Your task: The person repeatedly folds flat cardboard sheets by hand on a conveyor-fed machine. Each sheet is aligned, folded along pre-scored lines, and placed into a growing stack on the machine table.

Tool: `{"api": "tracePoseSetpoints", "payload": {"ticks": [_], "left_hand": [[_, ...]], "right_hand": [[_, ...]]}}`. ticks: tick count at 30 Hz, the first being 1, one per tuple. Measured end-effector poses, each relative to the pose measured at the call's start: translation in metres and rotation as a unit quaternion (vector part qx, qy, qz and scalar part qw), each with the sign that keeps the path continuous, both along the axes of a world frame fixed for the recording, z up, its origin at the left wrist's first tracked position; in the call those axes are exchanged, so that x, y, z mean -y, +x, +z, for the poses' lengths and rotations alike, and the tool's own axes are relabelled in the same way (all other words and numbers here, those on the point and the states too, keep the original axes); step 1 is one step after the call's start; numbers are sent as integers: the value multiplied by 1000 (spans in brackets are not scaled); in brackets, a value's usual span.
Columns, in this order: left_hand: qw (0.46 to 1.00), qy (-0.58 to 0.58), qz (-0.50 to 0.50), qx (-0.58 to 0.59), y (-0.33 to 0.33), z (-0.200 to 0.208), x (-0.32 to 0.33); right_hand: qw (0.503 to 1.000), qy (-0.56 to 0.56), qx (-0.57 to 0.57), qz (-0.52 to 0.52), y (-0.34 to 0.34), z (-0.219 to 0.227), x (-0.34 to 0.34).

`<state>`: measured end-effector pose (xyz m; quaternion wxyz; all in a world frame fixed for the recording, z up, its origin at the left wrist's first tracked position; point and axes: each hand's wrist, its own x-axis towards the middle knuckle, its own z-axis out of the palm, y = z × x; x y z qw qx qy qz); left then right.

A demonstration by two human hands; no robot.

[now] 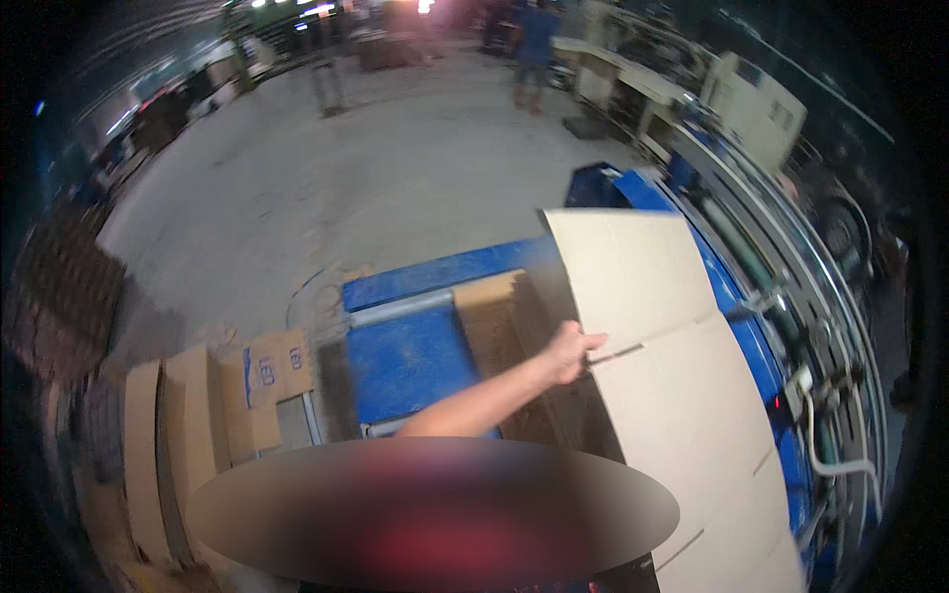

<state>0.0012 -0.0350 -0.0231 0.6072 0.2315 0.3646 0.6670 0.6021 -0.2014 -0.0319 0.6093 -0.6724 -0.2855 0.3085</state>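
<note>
My left hand [568, 356] is closed on the left edge of a large cardboard sheet [682, 395], near a slot cut into it. The thumb lies over the top face of the sheet, and the other fingers are curled at its edge. The sheet is plain light brown, creased and slotted, and stretches from the blue machine's far end down to the lower edge of the view. My right hand does not show. A blurred patch covers the lower middle, hiding part of my left arm.
A blue machine [727, 287] with metal rollers and rails runs along the right. Left of the sheet are a blue platform [405, 361] and brown cardboard [489, 321]. Stacked cardboard [193, 405] stands at lower left. A person in blue [534, 49] is far off on the grey floor.
</note>
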Motion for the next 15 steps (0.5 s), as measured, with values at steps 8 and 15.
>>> {"api": "tracePoseSetpoints", "payload": {"ticks": [8, 15], "left_hand": [[844, 61, -112, -521, -9, 21, 88], [673, 266, -145, -675, 33, -7, 56]], "right_hand": [[951, -88, 220, -197, -27, 28, 199], [713, -160, 674, 104, -104, 31, 133]]}}
